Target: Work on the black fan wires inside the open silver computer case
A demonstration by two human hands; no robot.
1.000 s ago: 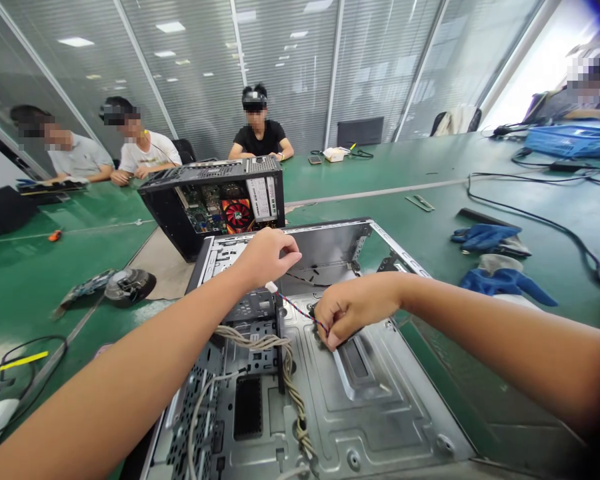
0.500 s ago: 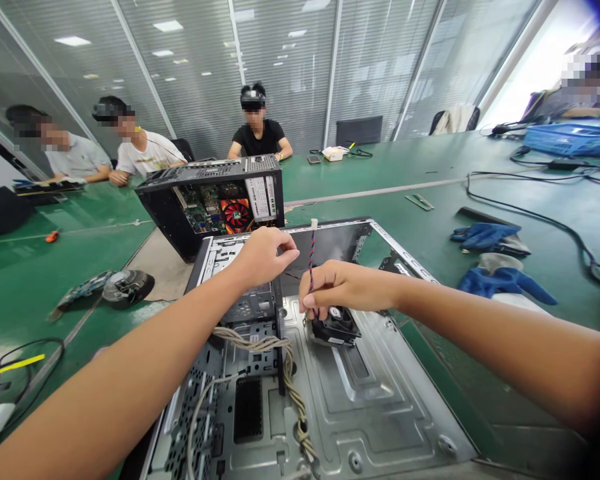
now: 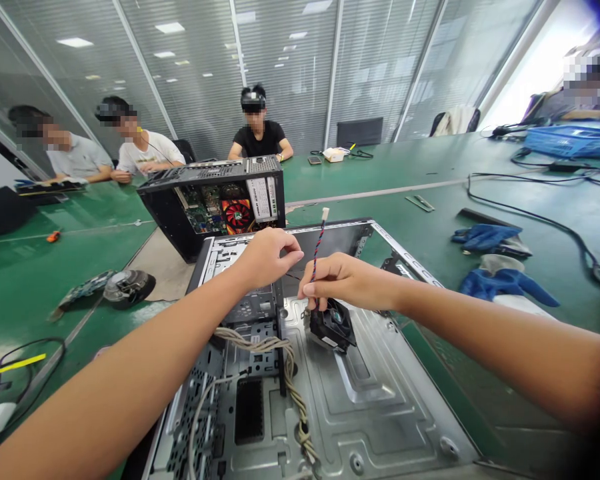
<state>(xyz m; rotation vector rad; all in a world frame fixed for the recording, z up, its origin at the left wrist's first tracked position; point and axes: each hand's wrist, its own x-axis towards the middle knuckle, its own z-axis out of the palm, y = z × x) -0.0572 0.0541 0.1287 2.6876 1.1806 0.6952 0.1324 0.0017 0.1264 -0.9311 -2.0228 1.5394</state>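
Note:
Lying in front of me is an open metal computer case (image 3: 395, 407). My right hand (image 3: 333, 280) pinches a thin twisted red and blue cable (image 3: 318, 247), whose white connector (image 3: 325, 213) sticks up above the fingers. Below that hand a black fan (image 3: 333, 325) is tilted over the case floor. My left hand (image 3: 273, 257) hovers over the case's drive-bay side, thumb and fingers curled together; whether they hold anything is hidden. A bundle of beige twisted wires (image 3: 293, 380) runs along the case's middle.
Behind the case stands another opened computer tower (image 3: 210, 177). Blue gloves (image 3: 495, 277) and a black cable (image 3: 545, 213) lie on the right; grey gloves (image 3: 127, 285) lie left. Several people sit around the green table (image 3: 360, 190). A blue basket (image 3: 570, 140) is far right.
The cable's white connector has moved up and slightly right. The fan beneath my right hand has tilted more steeply. My left hand has barely shifted.

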